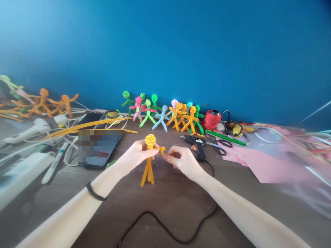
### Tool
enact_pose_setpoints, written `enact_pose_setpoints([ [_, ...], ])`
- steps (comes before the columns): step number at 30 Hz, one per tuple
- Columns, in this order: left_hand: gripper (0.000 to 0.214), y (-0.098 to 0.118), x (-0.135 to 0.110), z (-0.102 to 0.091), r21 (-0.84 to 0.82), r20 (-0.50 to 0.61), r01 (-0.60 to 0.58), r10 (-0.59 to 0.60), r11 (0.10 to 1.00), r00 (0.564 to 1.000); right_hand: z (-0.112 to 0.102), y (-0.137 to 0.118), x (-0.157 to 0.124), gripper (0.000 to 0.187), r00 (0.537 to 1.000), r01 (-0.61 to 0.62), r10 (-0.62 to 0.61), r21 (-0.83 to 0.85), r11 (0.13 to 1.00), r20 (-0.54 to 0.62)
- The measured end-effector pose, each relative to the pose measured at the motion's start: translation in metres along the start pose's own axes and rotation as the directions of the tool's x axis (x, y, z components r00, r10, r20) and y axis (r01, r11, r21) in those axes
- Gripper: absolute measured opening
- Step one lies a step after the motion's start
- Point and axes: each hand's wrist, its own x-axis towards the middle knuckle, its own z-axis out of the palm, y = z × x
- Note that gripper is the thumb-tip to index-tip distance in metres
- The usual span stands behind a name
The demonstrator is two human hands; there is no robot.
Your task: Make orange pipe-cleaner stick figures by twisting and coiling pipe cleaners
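Blue wall (196,51), smooth and plain, fills upper half (paler at upper left, where light (15,24) looks strongest; darkest in upper right corner). Brown tabletop (129,205), faint sheen, stretches back toward wall.

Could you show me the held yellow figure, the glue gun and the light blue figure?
Yellow pipe-cleaner figure (149,161): head view, on its body above the legs.
Black hot glue gun (200,149): head view, on its handle.
Light blue pipe-cleaner figure (162,117): head view, on its torso.
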Motion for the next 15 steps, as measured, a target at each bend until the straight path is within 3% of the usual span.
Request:
enact_pose_setpoints([
  [5,0.015,-0.0021,0.0012,-0.0022,0.147,-0.013,-0.048,0.050,0.988,0.999,-0.0012,-0.0007,0.0007,0.017,1.000,-0.008,0.007,0.026,1.000,0.008],
  [10,0.022,-0.0029,0.0019,-0.0032,0.397,-0.020,-0.091,0.108,0.913,0.994,-0.0005,-0.0008,0.0006,0.019,1.000,-0.003,0.002,0.040,0.999,0.015],
  [15,0.028,-0.0055,0.0019,0.0003,0.372,-0.043,-0.105,0.130,0.922,0.991,0.0015,0.0008,-0.0015,0.017,0.999,0.010,-0.012,0.047,0.999,0.033],
])
